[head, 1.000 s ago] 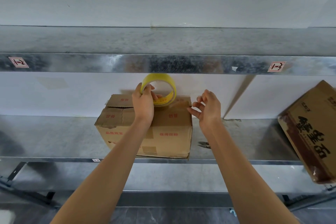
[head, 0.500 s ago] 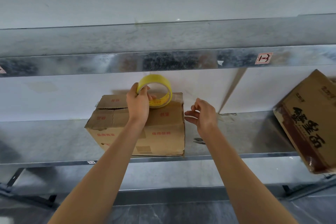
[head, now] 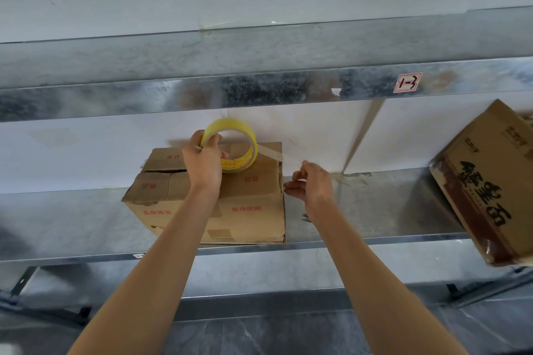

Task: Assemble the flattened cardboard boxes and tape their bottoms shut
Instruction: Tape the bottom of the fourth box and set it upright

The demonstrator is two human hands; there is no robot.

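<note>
Here the left hand (head: 203, 164) grips the tape roll (head: 240, 150) over the box (head: 248, 204), and the right hand (head: 313, 186) pinches the strip (head: 271, 153) drawn from it.

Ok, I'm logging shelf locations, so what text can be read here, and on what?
"1-3": label on the upper shelf beam.
"蟹皇面" (probably): tilted box at right; its smaller print is unreadable.
Red print on the small box: blurred, unreadable.
Red print inside the tape roll: too small.
</note>
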